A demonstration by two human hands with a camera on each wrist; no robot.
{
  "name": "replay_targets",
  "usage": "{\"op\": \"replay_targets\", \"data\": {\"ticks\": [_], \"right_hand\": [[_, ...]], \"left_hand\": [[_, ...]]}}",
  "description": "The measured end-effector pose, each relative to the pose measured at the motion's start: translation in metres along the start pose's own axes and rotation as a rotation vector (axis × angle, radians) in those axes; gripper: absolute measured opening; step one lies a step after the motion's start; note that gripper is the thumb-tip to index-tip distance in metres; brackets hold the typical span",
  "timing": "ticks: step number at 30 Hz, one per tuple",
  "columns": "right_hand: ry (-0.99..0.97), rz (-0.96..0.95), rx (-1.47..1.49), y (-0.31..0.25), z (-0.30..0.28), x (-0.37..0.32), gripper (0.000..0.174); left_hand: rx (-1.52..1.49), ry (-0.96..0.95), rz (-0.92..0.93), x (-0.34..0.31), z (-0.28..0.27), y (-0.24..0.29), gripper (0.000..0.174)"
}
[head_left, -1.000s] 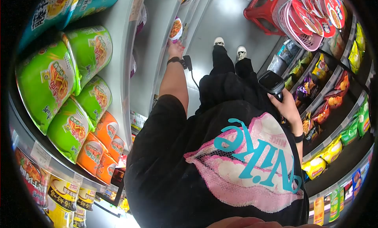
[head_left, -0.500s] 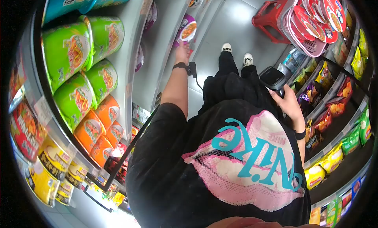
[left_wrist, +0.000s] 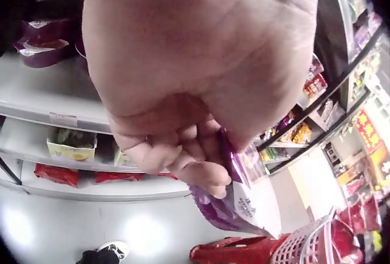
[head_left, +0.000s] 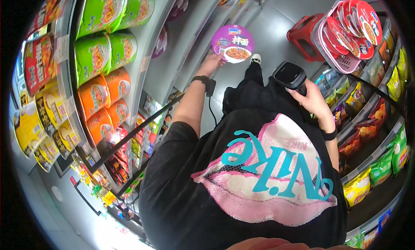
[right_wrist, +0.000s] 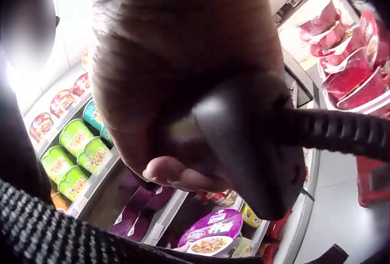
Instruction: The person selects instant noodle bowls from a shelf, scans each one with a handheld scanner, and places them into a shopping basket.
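My left hand [head_left: 210,65] grips a purple instant noodle bowl [head_left: 233,41] by its near edge, in the space beside the left shelves. Its printed lid, with a picture of noodles, faces up toward the head camera. In the left wrist view, curled fingers [left_wrist: 207,176] hold the edge of the bowl [left_wrist: 225,206], seen from the side. In front of my body, the right hand [head_left: 314,101] grips the handle of a black handheld barcode scanner [head_left: 290,76]. The scanner's handle [right_wrist: 244,148] and a ribbed black cord [right_wrist: 335,131] cross the right wrist view.
Left shelves bear green noodle tubs [head_left: 93,55], orange tubs [head_left: 93,94] and more purple bowls [head_left: 160,42]. A pink basket [head_left: 346,62] of red noodle bowls sits on a red stool [head_left: 304,36]. Snack bags [head_left: 359,187] line the right shelves.
The left hand has drawn the purple noodle bowl away from the left shelf, toward the body, and turned its lid to the head camera. The right hand still holds the scanner, now slightly further left.
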State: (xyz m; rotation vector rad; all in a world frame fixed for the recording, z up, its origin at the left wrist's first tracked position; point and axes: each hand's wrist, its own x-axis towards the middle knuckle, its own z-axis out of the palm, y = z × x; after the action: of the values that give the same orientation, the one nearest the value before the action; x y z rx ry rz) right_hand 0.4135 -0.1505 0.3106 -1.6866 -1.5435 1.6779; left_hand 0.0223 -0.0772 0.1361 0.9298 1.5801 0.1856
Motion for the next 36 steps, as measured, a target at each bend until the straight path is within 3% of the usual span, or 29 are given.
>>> {"op": "replay_targets", "data": {"ticks": [5,12,14,15,20,23,27,30,36], "right_hand": [[-0.051,-0.159,-0.008,0.006,-0.003,-0.009,0.038],[-0.053,-0.192,-0.034,0.014,-0.004,-0.016,0.039],[-0.033,-0.178,-0.011,0.015,-0.004,-0.018,0.040],[-0.032,-0.184,-0.007,0.017,-0.005,-0.018,0.040],[0.000,-0.102,-0.003,0.024,-0.008,-0.024,0.039],[0.022,-0.137,0.018,0.028,-0.006,-0.027,0.039],[0.030,-0.108,0.005,0.032,-0.004,-0.027,0.039],[0.037,-0.096,0.007,0.034,-0.002,-0.029,0.038],[0.056,-0.075,0.000,0.032,0.003,-0.029,0.038]], "left_hand": [[0.031,-0.056,0.148,-0.008,0.031,-0.025,0.042],[0.109,-0.010,0.234,-0.034,0.039,-0.028,0.042],[0.024,0.041,0.287,-0.039,0.034,-0.026,0.042],[-0.044,0.109,0.336,-0.064,0.037,0.000,0.043],[-0.053,0.280,0.260,-0.069,0.015,0.021,0.040],[-0.193,0.470,0.394,-0.066,0.008,0.033,0.040],[-0.196,0.607,0.391,-0.045,-0.004,0.036,0.041],[-0.218,0.744,0.506,-0.022,-0.008,0.032,0.040],[-0.513,0.888,0.554,0.011,-0.011,0.041,0.035]]}}
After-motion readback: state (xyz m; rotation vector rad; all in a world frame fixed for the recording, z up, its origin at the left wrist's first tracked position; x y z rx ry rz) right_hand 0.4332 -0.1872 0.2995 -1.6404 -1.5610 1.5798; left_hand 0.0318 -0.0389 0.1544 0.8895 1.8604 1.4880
